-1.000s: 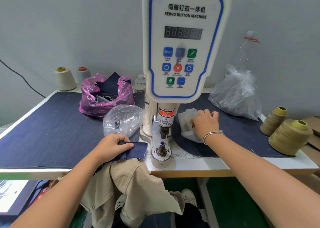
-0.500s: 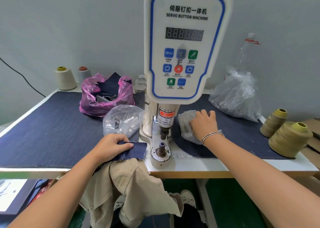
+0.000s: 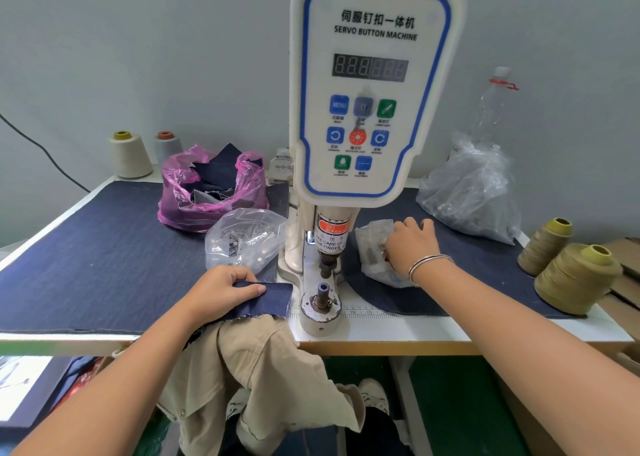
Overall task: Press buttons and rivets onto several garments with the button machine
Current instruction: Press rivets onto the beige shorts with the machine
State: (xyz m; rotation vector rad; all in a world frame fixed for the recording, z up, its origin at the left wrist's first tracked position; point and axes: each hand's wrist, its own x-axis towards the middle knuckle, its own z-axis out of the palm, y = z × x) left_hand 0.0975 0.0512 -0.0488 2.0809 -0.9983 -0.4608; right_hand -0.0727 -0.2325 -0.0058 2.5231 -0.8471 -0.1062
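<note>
The white servo button machine (image 3: 375,88) stands mid-table, its lower die (image 3: 322,298) bare under the press head. My left hand (image 3: 221,291) pinches a dark denim piece (image 3: 270,300) just left of the die, thumb on top. A khaki garment (image 3: 249,362) hangs off the table edge below it. My right hand (image 3: 410,244) reaches into a small clear bag of metal parts (image 3: 372,251) right of the machine, fingers curled inside; what they hold is hidden.
A clear bag of buttons (image 3: 246,241) lies left of the machine, a pink bag of denim scraps (image 3: 211,189) behind it. A large clear bag (image 3: 471,192) and a bottle sit back right. Thread cones stand at right (image 3: 575,279) and back left (image 3: 130,154).
My right hand has shifted slightly within the small bag. The left hand and denim piece stay in place.
</note>
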